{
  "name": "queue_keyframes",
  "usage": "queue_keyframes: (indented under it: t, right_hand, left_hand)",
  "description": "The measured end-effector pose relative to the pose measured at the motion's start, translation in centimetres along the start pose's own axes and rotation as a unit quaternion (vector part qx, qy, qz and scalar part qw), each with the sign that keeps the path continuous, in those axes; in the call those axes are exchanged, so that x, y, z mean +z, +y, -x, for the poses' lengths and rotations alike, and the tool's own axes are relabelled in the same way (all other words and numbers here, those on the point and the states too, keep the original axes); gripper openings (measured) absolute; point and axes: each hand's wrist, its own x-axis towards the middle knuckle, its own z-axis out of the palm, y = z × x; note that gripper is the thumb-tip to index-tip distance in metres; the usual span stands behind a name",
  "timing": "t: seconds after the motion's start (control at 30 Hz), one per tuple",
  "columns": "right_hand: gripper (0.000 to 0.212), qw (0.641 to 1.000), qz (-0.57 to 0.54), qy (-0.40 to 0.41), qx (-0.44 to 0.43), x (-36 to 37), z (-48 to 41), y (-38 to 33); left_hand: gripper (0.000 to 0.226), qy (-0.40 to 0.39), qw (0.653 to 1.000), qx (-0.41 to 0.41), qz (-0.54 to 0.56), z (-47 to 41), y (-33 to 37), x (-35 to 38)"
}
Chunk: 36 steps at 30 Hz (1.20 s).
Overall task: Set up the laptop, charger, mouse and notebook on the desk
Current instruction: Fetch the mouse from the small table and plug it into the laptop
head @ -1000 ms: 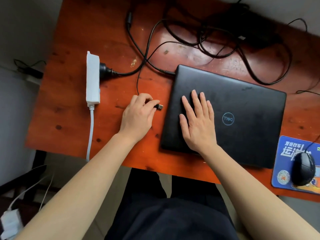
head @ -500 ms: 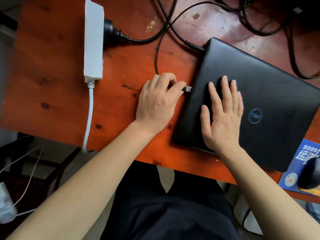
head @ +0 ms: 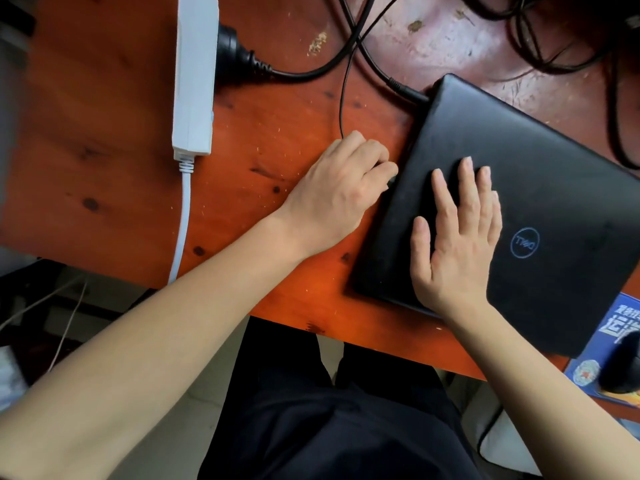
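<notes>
Head view looks straight down on the worn reddish-brown wooden tabletop (head: 104, 98), where the closed matte black laptop with a round blue logo on its lid (head: 540, 188) lies at a slant, near the front edge. Its charger looks connected: a thick black charger cable (head: 377, 69) ends in a plug seated at the laptop's far left corner, and a black mains plug (head: 235, 57) sits in the white power strip (head: 194, 74) further left, so that part of the job seems done. The left hand (head: 343, 195) is pressed against the laptop's left side, its grip pinched around the end of a thin black cord (head: 341, 109) that runs away across the wood; the connector itself is hidden between fingertips and casing, so I judge it is going into a side port, though whether it is fully seated cannot be told. The right hand (head: 457, 240) lies flat and open on the lid, grasping nothing, apparently bracing the machine. At the right edge a black computer mouse (head: 623, 365) rests on a blue printed mouse pad (head: 602, 341), already placed. What seems left is to finish this plug-in, raise the lid, and set out the notebook, which is not in view
</notes>
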Motion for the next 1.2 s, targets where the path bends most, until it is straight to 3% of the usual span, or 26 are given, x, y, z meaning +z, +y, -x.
queue_keyframes:
  t: [0.2, 0.4, 1.2]
  right_hand:
    - [0.054, 1.0, 0.0, 0.001, -0.001, -0.1, 0.0, 0.1]
    - [0.055, 1.0, 0.003, 0.001, 0.001, 0.2, 0.0, 0.1]
    - [0.057, 1.0, 0.022, 0.008, -0.002, 0.3, 0.0, 0.2]
  left_hand:
    - [0.019, 0.015, 1.0, 0.011, 0.0, 0.4, -0.2, 0.1]
    - [0.029, 0.054, 0.993, -0.017, -0.105, 1.3, 0.2, 0.6]
    - [0.021, 0.043, 0.991, 0.037, -0.121, 1.1, -0.1, 0.9]
